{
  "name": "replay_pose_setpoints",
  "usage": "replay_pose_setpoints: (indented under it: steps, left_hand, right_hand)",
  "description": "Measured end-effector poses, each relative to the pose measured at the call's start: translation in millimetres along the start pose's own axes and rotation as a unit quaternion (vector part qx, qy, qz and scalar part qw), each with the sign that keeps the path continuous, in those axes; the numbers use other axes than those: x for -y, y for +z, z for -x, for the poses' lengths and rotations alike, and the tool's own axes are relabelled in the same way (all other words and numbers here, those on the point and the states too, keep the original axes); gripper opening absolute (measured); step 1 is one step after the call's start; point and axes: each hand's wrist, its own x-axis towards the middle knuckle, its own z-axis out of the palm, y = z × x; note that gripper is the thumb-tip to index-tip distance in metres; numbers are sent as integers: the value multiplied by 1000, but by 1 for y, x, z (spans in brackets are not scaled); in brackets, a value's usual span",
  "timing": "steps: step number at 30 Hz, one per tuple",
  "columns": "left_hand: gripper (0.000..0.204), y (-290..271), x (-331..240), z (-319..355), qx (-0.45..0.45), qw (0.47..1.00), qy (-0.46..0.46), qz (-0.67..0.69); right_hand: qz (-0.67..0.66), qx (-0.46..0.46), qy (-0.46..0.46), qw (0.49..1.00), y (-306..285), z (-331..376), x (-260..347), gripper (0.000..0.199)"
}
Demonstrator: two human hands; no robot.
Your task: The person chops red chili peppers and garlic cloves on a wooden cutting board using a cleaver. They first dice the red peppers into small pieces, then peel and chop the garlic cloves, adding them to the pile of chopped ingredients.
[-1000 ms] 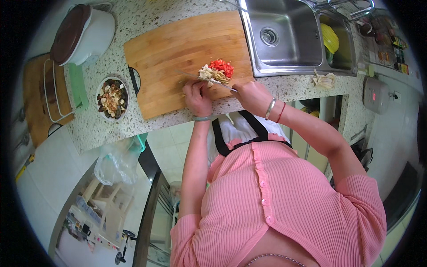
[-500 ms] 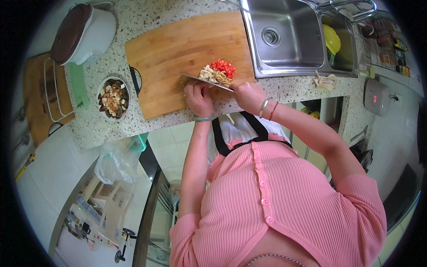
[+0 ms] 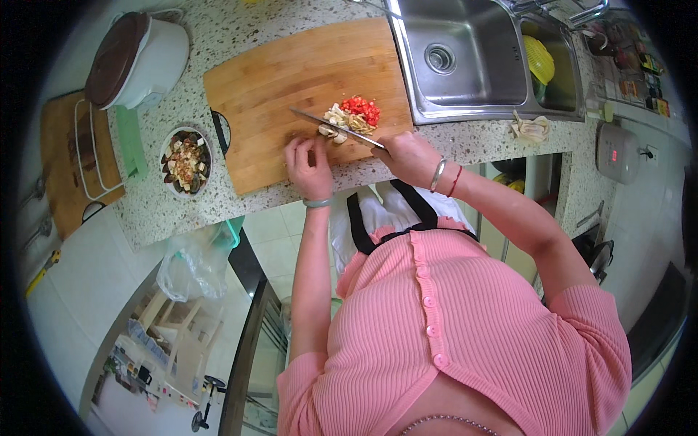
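On a wooden cutting board point(image 3: 291, 80) lies a small heap of chopped red pepper point(image 3: 362, 109) and pale sliced pieces point(image 3: 338, 120). My right hand point(image 3: 407, 156) grips the handle of a knife point(image 3: 334, 126), whose blade points left across the pale pieces. At the board's near edge my left hand point(image 3: 309, 163) rests with fingers curled, touching pale pieces just beside the blade.
A bowl of mixed chopped food point(image 3: 185, 161) stands left of the board on the speckled counter point(image 3: 153, 211). A rice cooker point(image 3: 138, 62) sits at the far left. A steel double sink point(image 3: 472, 58) lies right of the board, with a yellow item point(image 3: 539, 59) in it.
The knife blade has swung from lying under the chopped heap to pointing left across the pale pieces. My left hand has stayed by the board's near edge.
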Motion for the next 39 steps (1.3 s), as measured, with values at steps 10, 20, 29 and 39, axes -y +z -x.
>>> replay_pose_setpoints:
  steps: [10, 20, 29, 39]
  left_hand:
    - [12, 21, 8, 0, -19, 999, 41, 2]
    - [13, 12, -3, 0, -1, 998, -24, 63]
    - [9, 18, 14, 1, -13, 999, 40, 5]
    - [11, 8, 7, -3, 0, 998, 36, 52]
  right_hand:
    - [36, 29, 20, 999, 10, -9, 6, 27]
    - [34, -21, -15, 999, 6, -14, 0, 27]
    - [32, 43, 22, 998, 3, -8, 14, 26]
    - [34, -13, -3, 999, 14, -21, 3, 23]
